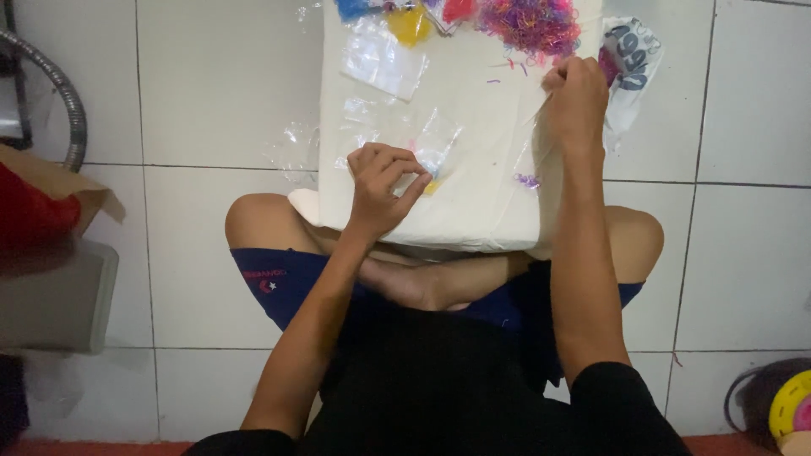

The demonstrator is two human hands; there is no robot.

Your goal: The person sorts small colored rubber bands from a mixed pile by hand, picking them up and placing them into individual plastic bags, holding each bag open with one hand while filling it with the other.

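The white board (473,127) looks matt and smooth. On it, clear plastic bags (384,61) shine glossy; at its far edge lies a tangle of thin rubbery bands (530,24) — pink, purple. Left of the board, glazed floor tiles (211,84) gleam faintly, and a ribbed metal hose (63,93) — dull grey.

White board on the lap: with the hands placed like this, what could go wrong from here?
1. The white board rests only on the crossed legs; a knee shift could tip it and slide the loose pile of tiny bands onto the tiled floor.
2. The left hand pinches a small clear bag; bands could spill out.
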